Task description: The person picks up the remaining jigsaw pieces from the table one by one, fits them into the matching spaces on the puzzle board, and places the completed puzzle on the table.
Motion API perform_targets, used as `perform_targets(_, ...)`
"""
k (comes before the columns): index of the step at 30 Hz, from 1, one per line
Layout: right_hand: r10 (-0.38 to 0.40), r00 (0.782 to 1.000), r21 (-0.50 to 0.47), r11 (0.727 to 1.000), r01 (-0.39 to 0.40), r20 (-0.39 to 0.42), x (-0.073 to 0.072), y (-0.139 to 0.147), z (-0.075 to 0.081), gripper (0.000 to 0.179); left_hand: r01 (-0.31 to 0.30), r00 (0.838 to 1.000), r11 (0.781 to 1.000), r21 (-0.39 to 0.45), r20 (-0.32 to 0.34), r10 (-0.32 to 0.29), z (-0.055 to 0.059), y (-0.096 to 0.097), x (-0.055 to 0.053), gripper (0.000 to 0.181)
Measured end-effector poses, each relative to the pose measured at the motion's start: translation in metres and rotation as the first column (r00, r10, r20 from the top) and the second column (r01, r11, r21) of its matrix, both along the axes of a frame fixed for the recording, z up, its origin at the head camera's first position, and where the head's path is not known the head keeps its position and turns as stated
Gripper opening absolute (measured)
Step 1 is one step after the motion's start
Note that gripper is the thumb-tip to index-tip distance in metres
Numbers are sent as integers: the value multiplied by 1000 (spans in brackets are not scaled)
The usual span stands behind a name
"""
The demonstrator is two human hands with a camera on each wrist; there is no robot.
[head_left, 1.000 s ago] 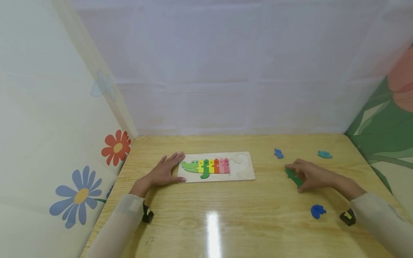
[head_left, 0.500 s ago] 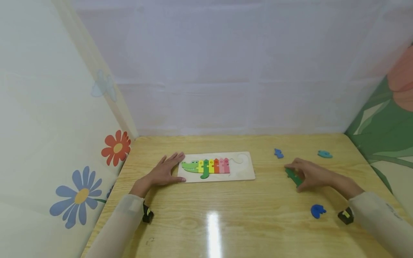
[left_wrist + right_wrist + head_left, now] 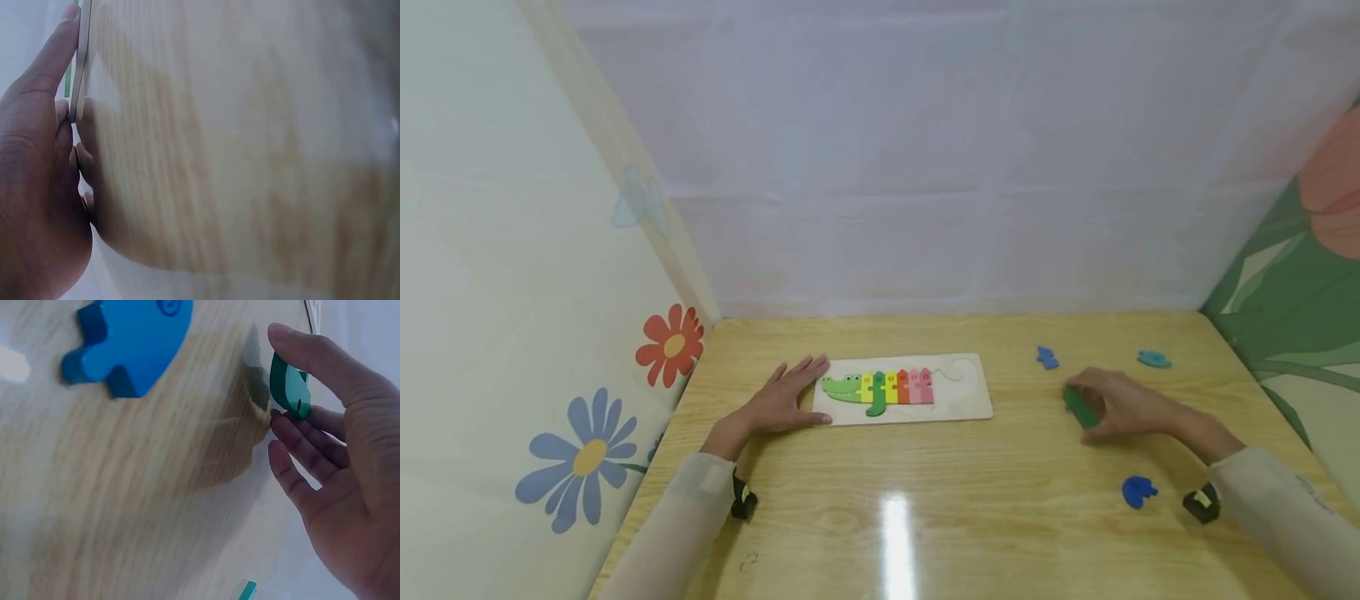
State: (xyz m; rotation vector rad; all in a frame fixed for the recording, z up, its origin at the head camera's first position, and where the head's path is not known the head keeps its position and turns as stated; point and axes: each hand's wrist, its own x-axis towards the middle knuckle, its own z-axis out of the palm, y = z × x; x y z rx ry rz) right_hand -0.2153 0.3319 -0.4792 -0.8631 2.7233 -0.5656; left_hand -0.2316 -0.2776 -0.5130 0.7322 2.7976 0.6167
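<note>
My left hand (image 3: 782, 400) lies with fingers spread along the left end of a pale wooden puzzle board (image 3: 966, 404), thumb on its lower left corner. In the left wrist view, the thumb of that hand (image 3: 44, 162) reaches along the board's edge. A crocodile head (image 3: 841, 388) and a row of yellow, green, red and pink pieces (image 3: 902, 387) fill part of the board. Off to the right, my right hand (image 3: 1123, 404) pinches a green puzzle piece (image 3: 1080, 408) between thumb and fingers. The right wrist view shows this green piece (image 3: 294, 387) tilted up.
A dark blue puzzle piece (image 3: 1138, 492) lies in front of the right hand. Farther back are a smaller blue piece (image 3: 1047, 357) and a teal piece (image 3: 1154, 359). The wooden table (image 3: 985, 508) meets printed cloth walls at the back and sides.
The green piece has been tipped, so its bumpy edge shows less than before. My right hand has shifted very slightly left; the left hand and board stay put.
</note>
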Motion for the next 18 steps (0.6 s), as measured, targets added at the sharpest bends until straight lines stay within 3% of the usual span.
perform_targets(7, -20, 1000, -28, 999, 20, 7, -1, -2, 6, 93, 5, 1000, 1000, 5, -2, -5, 1, 0, -1, 105)
perform_targets(18, -21, 1000, 19, 1000, 21, -15, -1, -11, 9, 92, 3, 1000, 1000, 13, 8, -3, 0, 0, 0, 105)
